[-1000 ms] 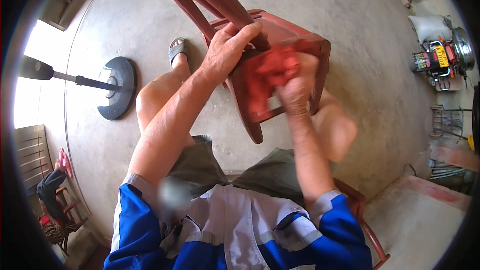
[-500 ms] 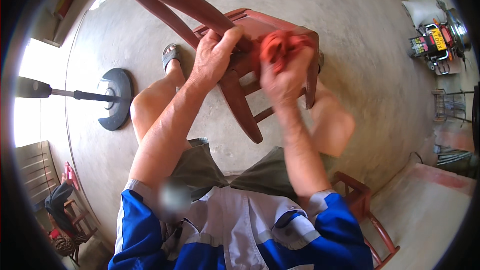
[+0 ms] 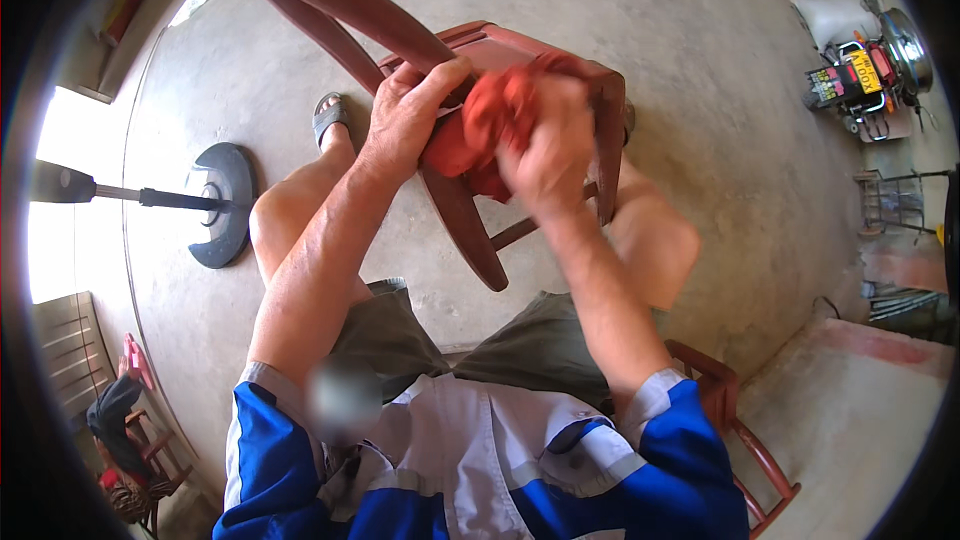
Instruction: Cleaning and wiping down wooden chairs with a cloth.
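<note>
A reddish-brown wooden chair (image 3: 462,225) stands tipped between my knees, its curved back rails reaching to the upper left and its seat facing away from me. My left hand (image 3: 405,122) is closed round the chair frame where a back rail meets the seat edge. In my right hand (image 3: 553,155), slightly smeared by motion, is a bunched red cloth (image 3: 498,118). The cloth presses against the near edge of the seat, just right of my left hand, and part of it hangs over that edge. It hides some of the seat and the joint beneath.
At the left stands a round black base with a pole (image 3: 222,205). Another wooden chair (image 3: 712,390) is close by my right elbow. Far right are a motorbike (image 3: 855,80), a white sack (image 3: 838,20) and a metal rack (image 3: 895,202). A seated person (image 3: 118,415) shows at lower left.
My right hand has moved the red cloth left and nearer to me, from over the seat to its near edge by my left hand. The left hand keeps its hold on the chair.
</note>
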{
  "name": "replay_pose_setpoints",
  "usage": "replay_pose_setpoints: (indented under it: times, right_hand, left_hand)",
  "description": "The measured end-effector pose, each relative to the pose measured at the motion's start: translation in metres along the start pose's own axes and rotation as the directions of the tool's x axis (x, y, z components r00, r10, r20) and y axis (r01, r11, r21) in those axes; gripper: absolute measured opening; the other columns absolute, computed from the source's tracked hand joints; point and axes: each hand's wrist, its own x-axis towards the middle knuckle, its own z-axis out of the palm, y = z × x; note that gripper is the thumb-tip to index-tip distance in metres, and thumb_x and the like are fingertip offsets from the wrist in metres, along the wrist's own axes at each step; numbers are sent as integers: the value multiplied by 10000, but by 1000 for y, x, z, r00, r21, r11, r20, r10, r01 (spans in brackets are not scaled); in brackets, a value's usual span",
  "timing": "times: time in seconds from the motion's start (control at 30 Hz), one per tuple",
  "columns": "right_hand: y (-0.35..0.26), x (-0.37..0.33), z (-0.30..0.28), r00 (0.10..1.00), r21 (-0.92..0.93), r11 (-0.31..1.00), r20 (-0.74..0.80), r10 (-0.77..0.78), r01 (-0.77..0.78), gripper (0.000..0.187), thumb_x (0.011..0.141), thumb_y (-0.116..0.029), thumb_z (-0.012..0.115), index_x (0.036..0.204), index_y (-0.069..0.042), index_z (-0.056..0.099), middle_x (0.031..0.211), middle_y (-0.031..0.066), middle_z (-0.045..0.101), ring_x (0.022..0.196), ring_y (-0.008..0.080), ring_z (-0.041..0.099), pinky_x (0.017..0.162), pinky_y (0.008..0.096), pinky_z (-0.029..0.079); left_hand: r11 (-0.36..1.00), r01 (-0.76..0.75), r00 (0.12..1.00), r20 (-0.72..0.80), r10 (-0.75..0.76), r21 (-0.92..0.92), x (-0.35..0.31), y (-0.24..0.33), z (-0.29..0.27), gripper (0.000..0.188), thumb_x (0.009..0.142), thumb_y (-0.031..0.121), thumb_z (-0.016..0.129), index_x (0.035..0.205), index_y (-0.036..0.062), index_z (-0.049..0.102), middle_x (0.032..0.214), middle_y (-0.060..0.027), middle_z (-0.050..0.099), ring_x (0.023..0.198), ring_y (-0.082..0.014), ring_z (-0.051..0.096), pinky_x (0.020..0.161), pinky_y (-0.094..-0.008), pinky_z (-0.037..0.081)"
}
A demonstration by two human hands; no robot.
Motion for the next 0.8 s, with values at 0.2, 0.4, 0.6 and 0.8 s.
replay_pose_setpoints:
  times: [0.2, 0.4, 0.6, 0.8]
  right_hand:
    - [66, 45, 9, 991, -139, 986, -113, 77, -92, 464, 813, -272, 798, 1170, -50, 601, 1105, 168, 616, 986, 381, 624, 803, 474, 512]
    - [129, 21, 32, 763, -34, 763, -85, 641, -645, 367, 895, -337, 711, 1139, -69, 656, 1028, 187, 681, 972, 408, 663, 816, 477, 531]
    - [200, -51, 48, 636, -39, 635, -29, 771, -772, 334, 902, -271, 649, 1136, -33, 663, 1059, 205, 706, 1014, 393, 681, 847, 455, 517]
    - [202, -31, 74, 715, -58, 713, -94, 693, -699, 300, 880, -190, 647, 1095, 19, 648, 1000, 206, 708, 968, 380, 693, 842, 440, 521]
  left_hand:
    - [998, 22, 998, -65, -26, -53, -6, 0, -5, 259, 962, 256, 639, 1041, 14, 688, 955, -81, 711, 878, -176, 689, 839, -331, 546]
    - [994, -111, 988, -103, 112, 17, 8, -5, -15, 192, 896, 195, 702, 931, 34, 604, 888, -88, 679, 878, -190, 684, 843, -336, 543]
    - [989, -136, 984, -120, 128, -60, 27, -3, -12, 165, 891, 140, 695, 940, 42, 572, 895, -122, 682, 888, -190, 679, 865, -333, 535]
    - [984, -112, 983, -161, 89, -139, 37, 0, -12, 155, 894, 125, 674, 955, 28, 569, 914, -150, 692, 885, -219, 687, 878, -338, 536]
